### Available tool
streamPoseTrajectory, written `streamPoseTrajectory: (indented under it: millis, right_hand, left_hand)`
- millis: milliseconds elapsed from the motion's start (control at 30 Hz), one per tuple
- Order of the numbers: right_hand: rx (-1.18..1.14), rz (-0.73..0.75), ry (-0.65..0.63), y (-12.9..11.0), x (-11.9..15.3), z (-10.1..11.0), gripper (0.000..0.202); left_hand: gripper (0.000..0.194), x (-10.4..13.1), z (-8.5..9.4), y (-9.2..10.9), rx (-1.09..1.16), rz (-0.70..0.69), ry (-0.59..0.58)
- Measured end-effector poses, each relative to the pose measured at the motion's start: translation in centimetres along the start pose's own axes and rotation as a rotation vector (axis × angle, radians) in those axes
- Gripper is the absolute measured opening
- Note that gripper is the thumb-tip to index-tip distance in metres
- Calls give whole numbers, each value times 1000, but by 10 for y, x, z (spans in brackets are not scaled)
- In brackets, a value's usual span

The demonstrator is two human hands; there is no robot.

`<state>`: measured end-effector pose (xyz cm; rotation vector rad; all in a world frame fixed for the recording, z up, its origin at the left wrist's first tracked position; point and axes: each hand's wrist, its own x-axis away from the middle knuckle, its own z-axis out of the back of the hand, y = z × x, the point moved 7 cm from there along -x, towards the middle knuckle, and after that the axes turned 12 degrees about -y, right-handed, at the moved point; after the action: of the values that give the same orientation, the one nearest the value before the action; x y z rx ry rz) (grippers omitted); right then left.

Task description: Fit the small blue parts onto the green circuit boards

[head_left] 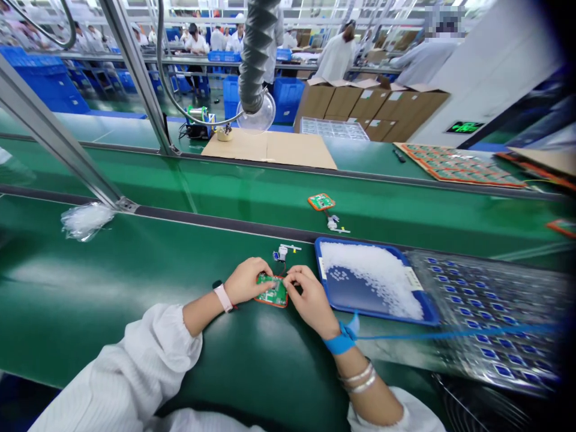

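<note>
A green circuit board [273, 293] with an orange-red edge lies on the green workbench in front of me. My left hand [246, 281] grips its left side, the thumb lying over the top face. At the board's upper right corner, my right hand [309, 295] is closed in a pinch; whatever sits between those fingertips is too small to make out. Thin dark wires run from the board up to a small white connector part [282, 253] with a blue piece and a white strip. A blue wrist strap [341, 341] with a cord is around my right wrist.
Right of my hands stands a blue tray [327, 288] of small white pieces, beside a clear plastic tray [432, 300] of blue square parts. Another wired board [321, 201] lies beyond the dark rail. A plastic bag [87, 219] and metal post [103, 186] stand left; a duct [255, 54] hangs ahead.
</note>
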<state>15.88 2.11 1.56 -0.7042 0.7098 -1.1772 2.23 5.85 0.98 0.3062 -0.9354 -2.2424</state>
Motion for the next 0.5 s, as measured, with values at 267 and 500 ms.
streamPoseTrajectory:
  millis: [267,500]
  right_hand:
    - [322,-287,275,93,38,114,21]
    - [404,-266,196,110,38,106,18]
  left_hand:
    - [71,6,-16,10,-194,-126,-121]
    - [70,5,-26,17,-179,-166,-130]
